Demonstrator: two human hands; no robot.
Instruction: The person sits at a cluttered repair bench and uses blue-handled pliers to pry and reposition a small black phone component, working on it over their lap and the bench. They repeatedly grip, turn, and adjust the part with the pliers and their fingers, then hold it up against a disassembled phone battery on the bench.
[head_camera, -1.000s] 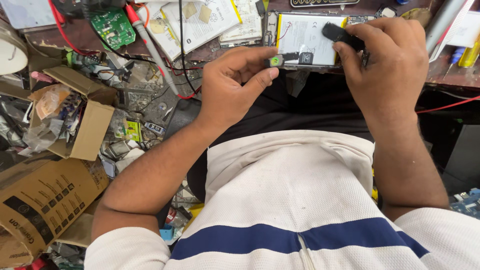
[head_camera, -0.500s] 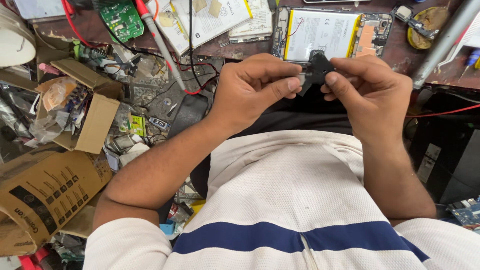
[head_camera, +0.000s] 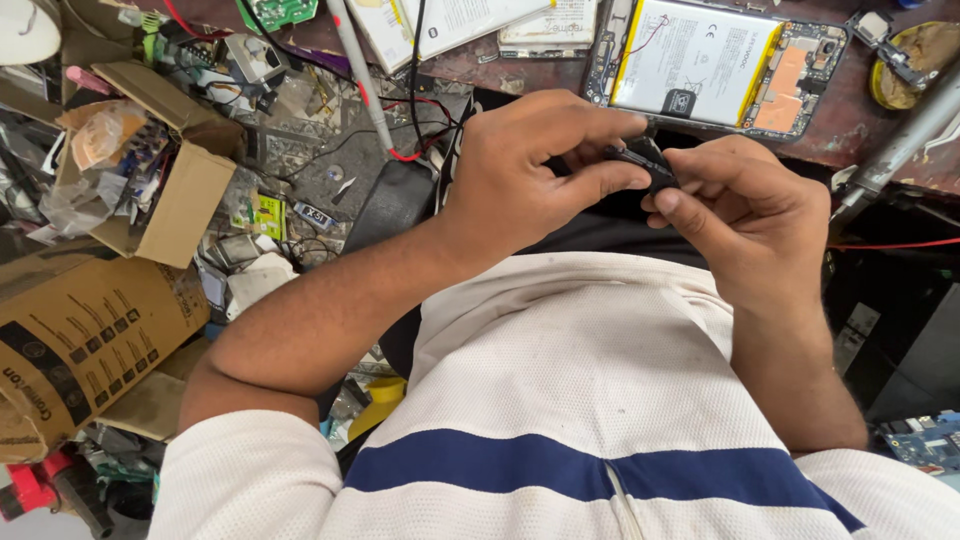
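hands dropped from phone | small black part, perhaps clip, pinched between both grips

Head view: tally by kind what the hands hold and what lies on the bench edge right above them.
Hands: 2, the left hand and the right hand
Small black part pinched between both hands: 1
Opened phone with a white battery: 1
Green circuit board, partly cut off: 1
Total: 5
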